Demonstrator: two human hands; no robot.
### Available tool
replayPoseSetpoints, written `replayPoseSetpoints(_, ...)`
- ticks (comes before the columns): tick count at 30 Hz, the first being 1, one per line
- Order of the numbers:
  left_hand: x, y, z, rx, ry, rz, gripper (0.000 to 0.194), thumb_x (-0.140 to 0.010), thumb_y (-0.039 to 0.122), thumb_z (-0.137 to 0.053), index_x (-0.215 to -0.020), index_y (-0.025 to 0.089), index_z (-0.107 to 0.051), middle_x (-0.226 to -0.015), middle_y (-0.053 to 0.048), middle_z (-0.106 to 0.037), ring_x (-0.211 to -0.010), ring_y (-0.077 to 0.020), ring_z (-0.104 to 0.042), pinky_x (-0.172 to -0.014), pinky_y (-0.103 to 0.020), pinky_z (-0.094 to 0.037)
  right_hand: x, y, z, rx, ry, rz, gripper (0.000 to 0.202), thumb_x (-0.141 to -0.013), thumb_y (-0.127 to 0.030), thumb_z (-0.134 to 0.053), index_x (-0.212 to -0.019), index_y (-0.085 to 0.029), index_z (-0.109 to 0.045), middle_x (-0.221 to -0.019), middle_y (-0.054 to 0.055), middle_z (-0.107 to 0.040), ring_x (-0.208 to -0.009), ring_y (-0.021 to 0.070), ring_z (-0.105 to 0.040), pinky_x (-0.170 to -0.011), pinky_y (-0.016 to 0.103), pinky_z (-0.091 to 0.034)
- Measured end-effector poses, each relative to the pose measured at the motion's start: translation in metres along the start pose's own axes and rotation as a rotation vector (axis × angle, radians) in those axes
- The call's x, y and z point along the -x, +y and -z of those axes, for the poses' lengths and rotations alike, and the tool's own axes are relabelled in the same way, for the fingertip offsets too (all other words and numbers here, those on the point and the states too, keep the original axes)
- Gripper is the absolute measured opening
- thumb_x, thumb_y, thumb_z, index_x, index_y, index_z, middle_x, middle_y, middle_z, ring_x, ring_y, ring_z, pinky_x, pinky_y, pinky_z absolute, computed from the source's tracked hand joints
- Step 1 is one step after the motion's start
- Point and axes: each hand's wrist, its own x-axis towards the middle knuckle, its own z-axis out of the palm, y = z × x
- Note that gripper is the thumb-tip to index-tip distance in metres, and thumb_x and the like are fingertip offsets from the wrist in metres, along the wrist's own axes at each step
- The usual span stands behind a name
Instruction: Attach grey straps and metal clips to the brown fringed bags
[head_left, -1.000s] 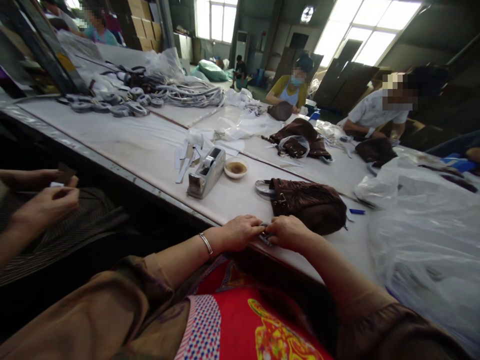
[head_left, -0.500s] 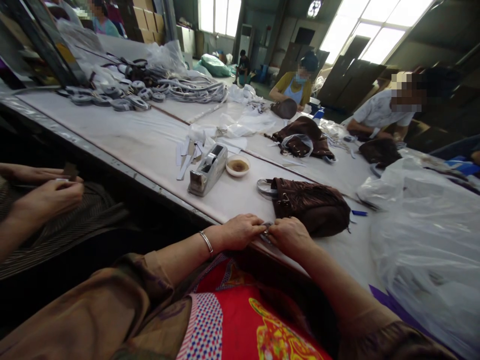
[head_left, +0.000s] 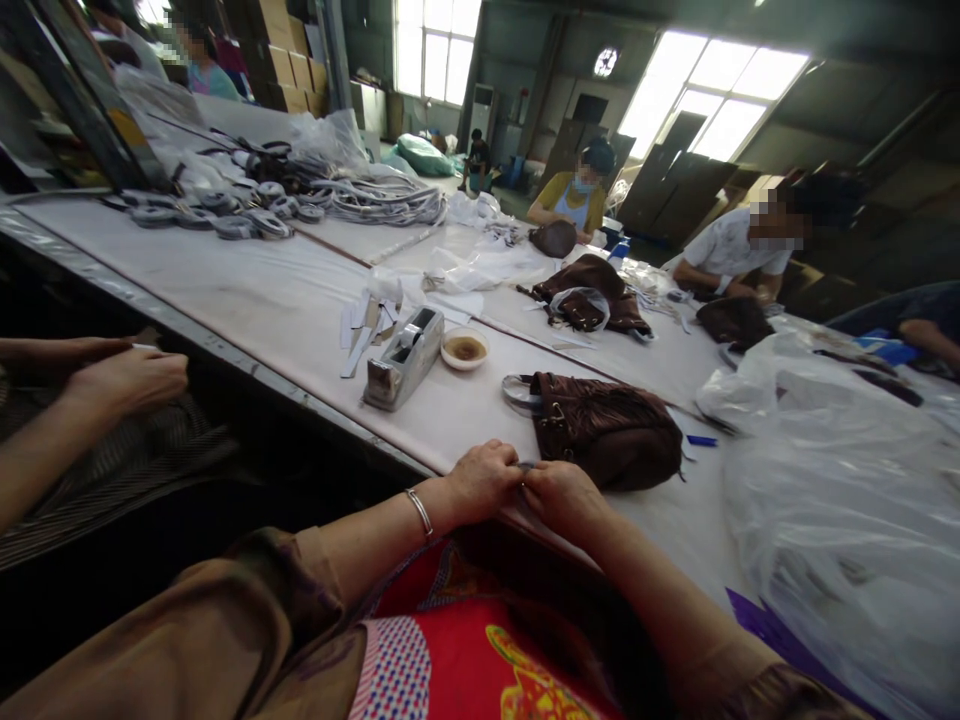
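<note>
My left hand (head_left: 487, 480) and my right hand (head_left: 562, 497) meet at the table's near edge, fingers closed and pinched together. Between their fingertips is a small greyish piece, mostly hidden, whose kind I cannot make out. Just beyond my right hand a dark brown gathered bag (head_left: 611, 430) lies on its side, with metal fittings and a pale wrapped handle (head_left: 520, 393) pointing left. Farther left stand a grey tape dispenser (head_left: 406, 360) and a small white dish (head_left: 465, 350) with a brown residue inside.
Paper strips (head_left: 364, 330) lie behind the dispenser. Clear plastic bags (head_left: 832, 480) heap up at the right, near a blue object (head_left: 702, 441). More brown bags (head_left: 592, 292) and bundled straps (head_left: 375, 195) lie farther back. A co-worker's hands (head_left: 127, 380) are at the left; other people sit across the table.
My view has shifted slightly. My hands have drawn closer together, covering more of the small greyish piece. The co-worker's hands at the left have moved a little right.
</note>
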Motion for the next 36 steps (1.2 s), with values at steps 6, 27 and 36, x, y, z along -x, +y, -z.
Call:
replayPoseSetpoints(6,-0.004,-0.009,-0.010,0.058,0.109,-0.038,0.018,-0.085,0.027,-0.066,-0.099,0.030,-0.076,-0.120,-0.004,-0.062,-0.107,-0.0229,-0.056,-0.092,-0.037,-0.048,0.020,0.024,0.029,-0.188,0.042,0.095,0.031,-0.089,-0.032,-0.063,-0.119,-0.026,-0.068,-0.096,0.005,-0.065,-0.086,0.0166,-0.060,-0.078,0.027,-0.041)
replayPoseSetpoints(27,-0.008,0.016,0.006,0.038,0.174,-0.057,0.052,-0.070,0.055,-0.076,-0.103,0.015,-0.072,-0.142,-0.016,-0.050,-0.139,-0.0399,-0.033,-0.113,-0.054,-0.034,0.015,0.028,-0.003,0.082,0.041,0.120,0.014,-0.087,-0.027,-0.064,-0.079,-0.018,-0.071,-0.080,0.005,-0.060,-0.075,0.0174,-0.053,-0.068,0.031,-0.034)
replayPoseSetpoints(36,-0.010,0.028,-0.027,0.173,0.303,0.048,0.025,-0.075,0.034,-0.070,-0.094,0.018,-0.076,-0.139,-0.012,-0.054,-0.138,-0.0367,-0.037,-0.112,-0.055,-0.035,0.033,0.043,-0.014,-0.168,0.262,0.124,0.015,-0.086,-0.020,-0.065,-0.100,-0.020,-0.068,-0.102,0.007,-0.062,-0.095,0.0211,-0.055,-0.087,0.035,-0.044)
